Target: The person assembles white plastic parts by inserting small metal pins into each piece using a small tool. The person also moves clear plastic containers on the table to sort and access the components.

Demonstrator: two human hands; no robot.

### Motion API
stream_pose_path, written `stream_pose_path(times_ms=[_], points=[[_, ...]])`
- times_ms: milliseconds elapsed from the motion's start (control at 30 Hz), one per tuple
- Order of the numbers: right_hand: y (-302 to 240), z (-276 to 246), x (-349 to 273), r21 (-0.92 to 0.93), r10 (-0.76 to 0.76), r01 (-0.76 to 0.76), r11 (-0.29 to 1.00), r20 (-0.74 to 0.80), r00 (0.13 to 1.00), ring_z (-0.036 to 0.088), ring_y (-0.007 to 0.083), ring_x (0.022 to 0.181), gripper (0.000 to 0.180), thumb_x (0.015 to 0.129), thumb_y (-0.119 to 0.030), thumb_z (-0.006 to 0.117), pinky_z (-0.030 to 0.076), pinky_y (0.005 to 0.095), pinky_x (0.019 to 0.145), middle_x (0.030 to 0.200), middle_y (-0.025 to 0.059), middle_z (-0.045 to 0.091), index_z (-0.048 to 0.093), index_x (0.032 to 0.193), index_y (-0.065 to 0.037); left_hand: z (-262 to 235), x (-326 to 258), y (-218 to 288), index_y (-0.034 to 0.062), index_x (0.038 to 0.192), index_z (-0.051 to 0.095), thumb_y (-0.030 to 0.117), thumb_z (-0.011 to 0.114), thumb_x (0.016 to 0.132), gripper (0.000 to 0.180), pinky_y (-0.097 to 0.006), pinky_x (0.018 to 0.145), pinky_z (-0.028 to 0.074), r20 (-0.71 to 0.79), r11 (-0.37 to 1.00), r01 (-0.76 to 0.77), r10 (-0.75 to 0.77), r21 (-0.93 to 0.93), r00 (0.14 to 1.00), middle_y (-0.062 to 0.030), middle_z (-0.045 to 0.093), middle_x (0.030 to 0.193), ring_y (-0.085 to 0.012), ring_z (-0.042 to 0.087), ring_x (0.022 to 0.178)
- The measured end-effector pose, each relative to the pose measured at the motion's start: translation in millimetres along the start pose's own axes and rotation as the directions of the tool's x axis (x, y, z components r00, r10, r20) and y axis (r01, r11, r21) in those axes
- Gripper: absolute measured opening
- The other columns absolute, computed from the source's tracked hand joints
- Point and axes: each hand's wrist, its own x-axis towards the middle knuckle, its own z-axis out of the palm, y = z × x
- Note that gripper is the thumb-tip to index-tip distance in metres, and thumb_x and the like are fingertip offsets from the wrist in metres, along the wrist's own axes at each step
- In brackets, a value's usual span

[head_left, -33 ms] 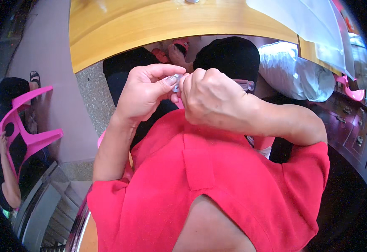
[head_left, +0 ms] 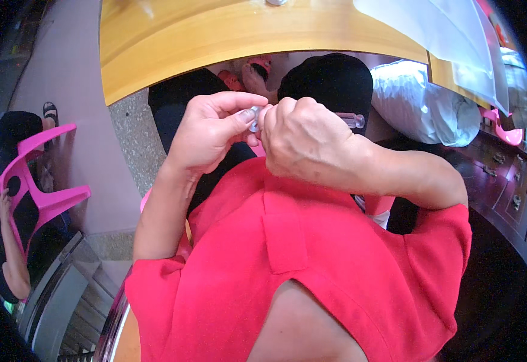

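Observation:
Over my lap, my left hand (head_left: 212,130) pinches a small clear piece (head_left: 254,119) between thumb and fingers. My right hand (head_left: 305,136) is closed around a slim, see-through, pinkish rod; its rounded clear end (head_left: 352,119) sticks out past the right side of the fist. The fist hides most of this rod, and its kind is not plain. Both hands meet fingertip to fingertip at the clear piece. Whether the rod touches the piece is hidden behind my right fingers.
A yellow wooden table (head_left: 233,48) stands just beyond my hands. White plastic bags (head_left: 420,102) lie at the right, beside a dark drawer cabinet (head_left: 498,181). At the far left, another person's arm (head_left: 13,253) shows by a pink plastic chair (head_left: 46,193).
My right hand has shifted very slightly; both hands keep their grip and place.

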Motion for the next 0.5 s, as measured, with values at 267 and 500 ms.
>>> stream_pose_path(times_ms=[267,500], points=[[6,-5,-12,0.36,0.356,-0.307,0.881,-0.077,0.931,0.056,0.0219,0.069,0.035,0.076,-0.013,0.055,0.047,0.0324,0.059,0.073,0.0079,0.052,0.055,0.106,0.005,-12,0,7,-0.0059,0.119,0.057,0.01,0.051,0.095,0.029,-0.026,0.065,0.052,0.143,0.994,-0.035,0.049,-0.1,0.988,-0.0126,0.065,0.09,-0.017,0.063,0.075],[-1,-1,-18,0.342,0.358,-0.285,0.896,-0.173,0.917,0.053,0.0185,0.065,0.033,0.073,-0.013,0.058,0.045,0.0305,0.054,0.071,0.006,0.051,0.058,0.101,0.005,-9,0,9,-0.0058,0.121,0.056,0.013,0.05,0.096,0.031,-0.024,0.061,0.051,0.174,0.994,0.004,0.015,-0.109,0.985,-0.0124,0.065,0.088,-0.0149,0.062,0.072]])
